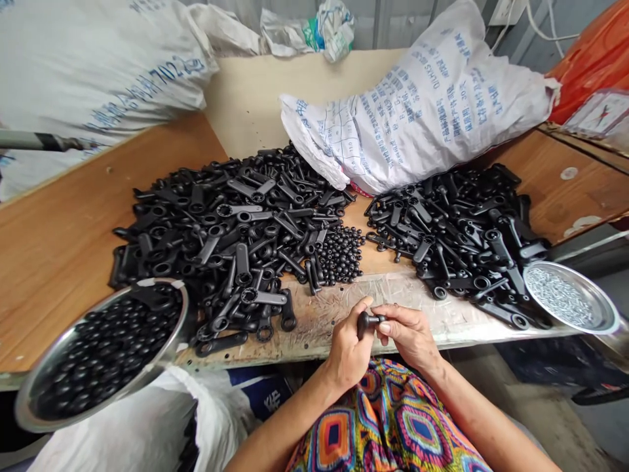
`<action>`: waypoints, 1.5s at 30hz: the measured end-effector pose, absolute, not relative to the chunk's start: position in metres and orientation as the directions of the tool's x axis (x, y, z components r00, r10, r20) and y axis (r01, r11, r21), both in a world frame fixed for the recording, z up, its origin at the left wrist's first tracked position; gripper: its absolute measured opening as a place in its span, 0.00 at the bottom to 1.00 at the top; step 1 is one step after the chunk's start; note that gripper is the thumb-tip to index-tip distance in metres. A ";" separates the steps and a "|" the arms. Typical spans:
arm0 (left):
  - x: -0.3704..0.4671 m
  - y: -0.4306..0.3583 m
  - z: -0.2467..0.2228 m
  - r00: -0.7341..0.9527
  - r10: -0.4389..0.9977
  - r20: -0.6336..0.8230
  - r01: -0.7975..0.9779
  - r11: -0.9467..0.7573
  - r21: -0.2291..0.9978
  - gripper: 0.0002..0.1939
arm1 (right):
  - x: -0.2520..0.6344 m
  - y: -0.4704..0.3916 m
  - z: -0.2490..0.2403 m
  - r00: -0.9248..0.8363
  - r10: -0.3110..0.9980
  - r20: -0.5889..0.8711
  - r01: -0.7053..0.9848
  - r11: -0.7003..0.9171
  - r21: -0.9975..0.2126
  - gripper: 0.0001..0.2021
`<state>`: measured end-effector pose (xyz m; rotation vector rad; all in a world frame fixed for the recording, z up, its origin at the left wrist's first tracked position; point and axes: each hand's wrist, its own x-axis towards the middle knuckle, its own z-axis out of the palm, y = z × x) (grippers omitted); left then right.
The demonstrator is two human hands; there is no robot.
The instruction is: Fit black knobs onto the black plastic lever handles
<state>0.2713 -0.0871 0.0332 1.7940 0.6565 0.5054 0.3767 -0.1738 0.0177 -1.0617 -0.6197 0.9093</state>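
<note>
Right now, both hands are close together at the front edge of the tabletop (373, 283), just above the bright dress (393, 419). They hold one small black part (366, 323) with a fat, round end and a thin end. The left hand (350, 347) grips the fat end, its thumb and fingers closed around it. The right hand (411, 335) has its fingers pinched together on the thin end, which points to the right.

Behind the hands and to the left is a big, messy heap of black handles (236, 229). Next to its right side sit lots of little black balls (344, 254) — all loose on the tabletop. Farther right is another heap of black parts (457, 229), some long and some small.

A big metal bowl (183, 314) on the left is full of round black knobs (105, 354). On the far right, a smaller metal bowl (607, 308) holds lots of tiny silver pieces (563, 298) — too small to tell just what they are. A white sack (417, 118) with blue writing lies at the back, between and over the two heaps. Another big white sack (98, 65) is at the back left.
</note>
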 end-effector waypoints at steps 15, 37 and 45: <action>0.261 -0.093 0.021 0.807 0.549 0.218 0.168 -0.568 0.806 0.26 | 0.371 -0.187 0.019 0.422 0.898 -0.125 -0.517 0.125 -0.847 0.11; 0.260 -0.099 0.020 0.874 0.273 0.403 0.064 -0.885 0.460 0.26 | 0.368 -0.213 0.023 0.339 0.853 -0.398 -0.737 -0.022 -0.675 0.10; 0.258 -0.091 0.014 0.880 0.160 0.447 -0.041 -0.913 0.406 0.26 | 0.370 -0.212 0.034 0.209 0.852 -0.480 -0.762 -0.165 -0.626 0.13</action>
